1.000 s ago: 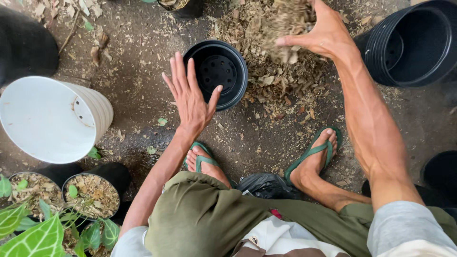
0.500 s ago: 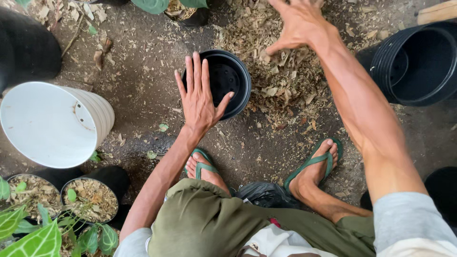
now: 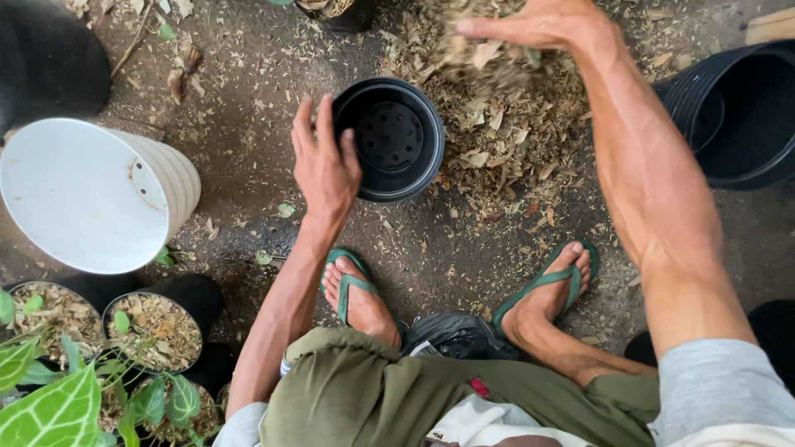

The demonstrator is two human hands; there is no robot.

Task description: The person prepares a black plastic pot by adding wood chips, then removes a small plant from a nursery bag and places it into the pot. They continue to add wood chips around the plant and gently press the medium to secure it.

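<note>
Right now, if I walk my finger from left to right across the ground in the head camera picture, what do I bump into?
White bucket on its side → left hand → small empty black pot → heap of dry leaf bits → right hand scooping it → stack of big black pots.

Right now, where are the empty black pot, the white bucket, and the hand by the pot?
empty black pot (image 3: 387,136), head view, on its perforated bottom.
white bucket (image 3: 74,194), head view, on its inner wall.
left hand (image 3: 325,165), head view, on the back of the hand.
</note>
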